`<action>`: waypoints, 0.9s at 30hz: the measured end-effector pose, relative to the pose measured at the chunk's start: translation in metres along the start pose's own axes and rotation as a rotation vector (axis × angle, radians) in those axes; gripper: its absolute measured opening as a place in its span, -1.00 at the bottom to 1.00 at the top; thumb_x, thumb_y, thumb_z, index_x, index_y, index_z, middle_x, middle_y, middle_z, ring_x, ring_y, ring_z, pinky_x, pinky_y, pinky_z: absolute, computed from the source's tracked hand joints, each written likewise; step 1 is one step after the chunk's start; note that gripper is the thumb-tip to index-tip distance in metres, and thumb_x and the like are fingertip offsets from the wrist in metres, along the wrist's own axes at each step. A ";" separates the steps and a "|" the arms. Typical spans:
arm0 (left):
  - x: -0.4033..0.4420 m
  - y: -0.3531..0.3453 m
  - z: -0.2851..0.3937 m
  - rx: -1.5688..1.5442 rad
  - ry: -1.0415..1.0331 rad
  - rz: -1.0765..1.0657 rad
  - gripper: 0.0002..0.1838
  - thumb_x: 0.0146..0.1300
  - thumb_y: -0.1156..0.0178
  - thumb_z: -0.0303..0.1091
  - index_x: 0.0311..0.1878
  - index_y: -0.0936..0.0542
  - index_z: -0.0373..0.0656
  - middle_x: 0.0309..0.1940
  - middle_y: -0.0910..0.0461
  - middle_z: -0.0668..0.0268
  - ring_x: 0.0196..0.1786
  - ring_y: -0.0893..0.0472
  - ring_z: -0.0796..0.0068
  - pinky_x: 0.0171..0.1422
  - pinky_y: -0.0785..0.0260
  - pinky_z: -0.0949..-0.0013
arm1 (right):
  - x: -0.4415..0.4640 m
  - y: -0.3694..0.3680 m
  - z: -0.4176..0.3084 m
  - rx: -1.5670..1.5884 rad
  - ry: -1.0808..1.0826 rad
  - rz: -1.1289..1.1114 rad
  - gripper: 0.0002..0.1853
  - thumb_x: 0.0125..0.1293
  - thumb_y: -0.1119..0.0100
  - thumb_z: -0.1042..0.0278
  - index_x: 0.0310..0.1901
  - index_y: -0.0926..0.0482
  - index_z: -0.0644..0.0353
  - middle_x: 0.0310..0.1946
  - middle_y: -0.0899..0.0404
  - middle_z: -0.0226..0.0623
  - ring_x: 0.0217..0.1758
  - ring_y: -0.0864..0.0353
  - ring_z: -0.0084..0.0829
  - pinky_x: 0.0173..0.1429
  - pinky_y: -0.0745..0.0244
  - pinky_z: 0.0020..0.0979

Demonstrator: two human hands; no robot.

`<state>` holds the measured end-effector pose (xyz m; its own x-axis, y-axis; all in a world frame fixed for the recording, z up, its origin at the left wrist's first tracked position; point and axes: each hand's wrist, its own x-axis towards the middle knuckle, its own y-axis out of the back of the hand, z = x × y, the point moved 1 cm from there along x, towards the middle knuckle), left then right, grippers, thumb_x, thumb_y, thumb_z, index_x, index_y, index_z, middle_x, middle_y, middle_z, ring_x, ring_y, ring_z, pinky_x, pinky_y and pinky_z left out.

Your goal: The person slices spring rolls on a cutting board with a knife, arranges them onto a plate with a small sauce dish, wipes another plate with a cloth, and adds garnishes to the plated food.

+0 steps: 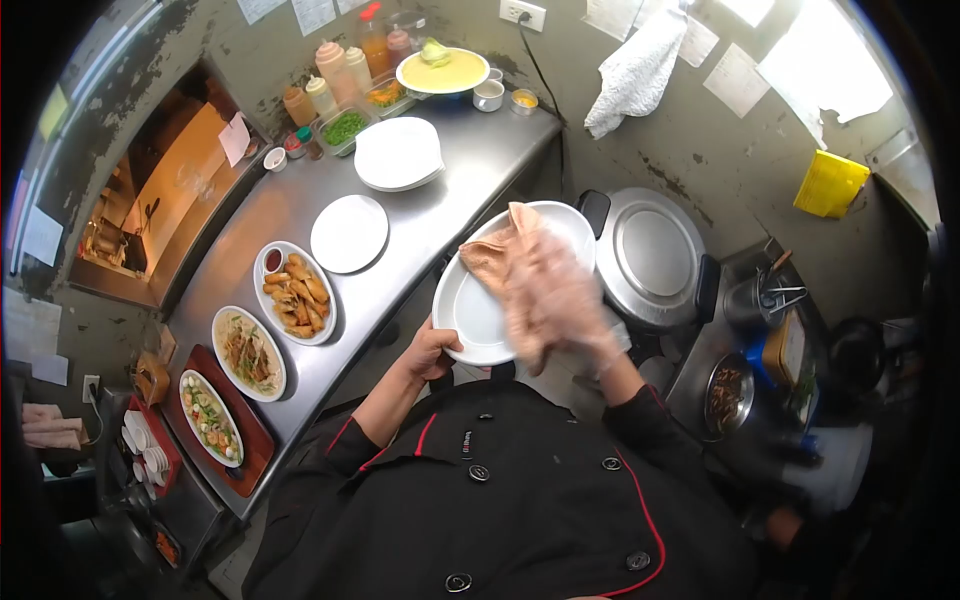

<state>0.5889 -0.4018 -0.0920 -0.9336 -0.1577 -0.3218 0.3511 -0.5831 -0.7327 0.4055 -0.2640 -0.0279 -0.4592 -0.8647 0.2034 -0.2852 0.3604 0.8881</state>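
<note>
My left hand point(433, 349) is closed on the near left rim of a white oval dish point(467, 306), thumb over the edge. The dish is tilted in front of my chest, off the counter. A peach-coloured cloth point(487, 259) is bunched in my right hand point(557, 290), which is smeared by motion and seems to wear a clear plastic glove. The cloth lies against the inside of the dish and hangs past its lower rim. Part of the dish's inner surface is hidden behind the cloth and my right hand.
The steel counter point(440, 210) on the left bears a round white plate point(349, 234), stacked white plates point(398, 153) and oval plates of fried pieces point(297, 297), noodles point(249, 357) and salad point(211, 420). A large lidded pot point(650, 250) stands close on my right.
</note>
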 end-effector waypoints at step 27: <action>-0.012 0.026 -0.010 0.063 -0.142 0.120 -0.12 -0.37 0.05 -0.59 0.28 -0.19 -0.35 -0.04 -0.50 -0.02 -0.01 -0.57 0.06 0.00 -0.52 0.19 | -0.024 -0.082 0.127 2.006 -0.202 0.422 -0.63 0.39 0.14 0.23 0.18 -0.35 0.14 0.06 -0.48 -0.17 0.08 -0.51 -0.23 0.17 -0.47 -0.25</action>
<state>0.6100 -0.4068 -0.1127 -0.8875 -0.3375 -0.3139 0.4598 -0.6014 -0.6534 0.3330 -0.2282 -0.1579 -0.7555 -0.6516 0.0676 -0.4209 0.4038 -0.8123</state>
